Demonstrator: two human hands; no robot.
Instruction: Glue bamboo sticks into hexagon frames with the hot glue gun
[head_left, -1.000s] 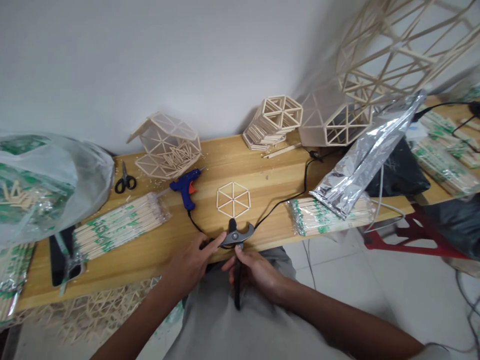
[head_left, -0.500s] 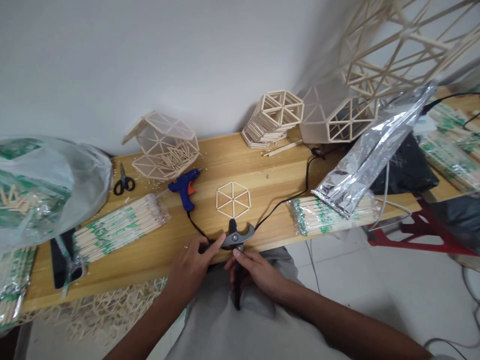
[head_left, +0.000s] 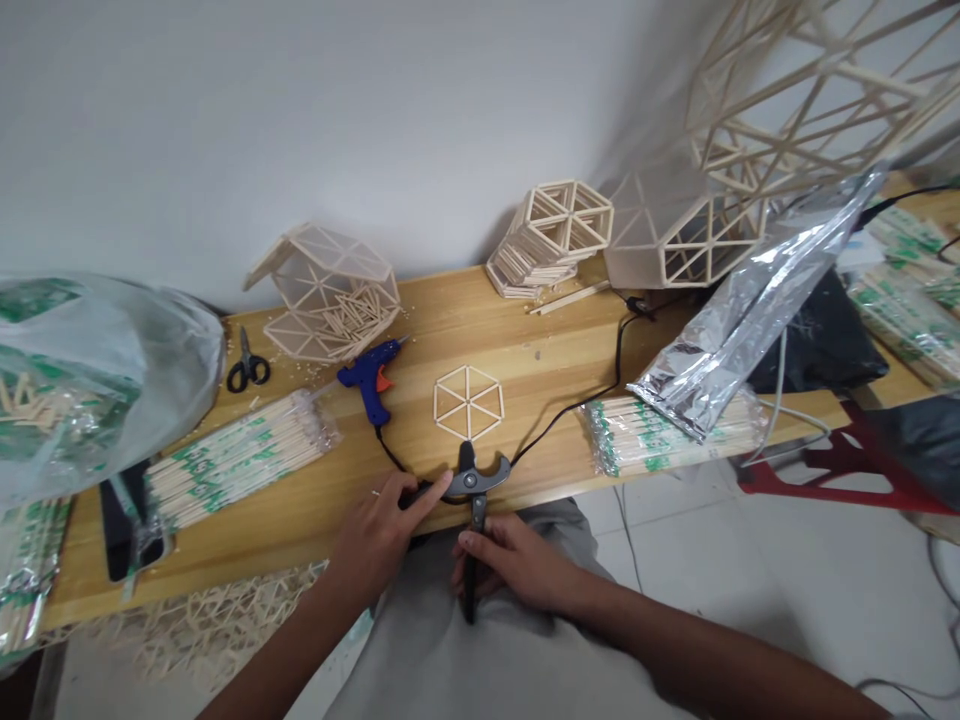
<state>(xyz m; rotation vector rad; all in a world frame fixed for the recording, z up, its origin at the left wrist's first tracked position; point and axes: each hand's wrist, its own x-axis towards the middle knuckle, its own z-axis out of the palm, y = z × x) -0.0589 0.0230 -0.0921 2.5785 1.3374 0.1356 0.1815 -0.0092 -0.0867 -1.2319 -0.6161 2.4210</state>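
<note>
Just on my side of the stick hexagon (head_left: 469, 402), pruning shears (head_left: 470, 482) show parted blades (head_left: 467, 459); my right hand (head_left: 517, 562) grasps one handle (head_left: 470, 598), partly covering it; my left hand (head_left: 381, 530) grasps the other, almost wholly hidden.

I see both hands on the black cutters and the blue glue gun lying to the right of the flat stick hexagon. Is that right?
Not quite: the head view shows the blue glue gun lying to the left of the flat stick hexagon. The left hand and right hand are indeed both on the black cutters.
</note>
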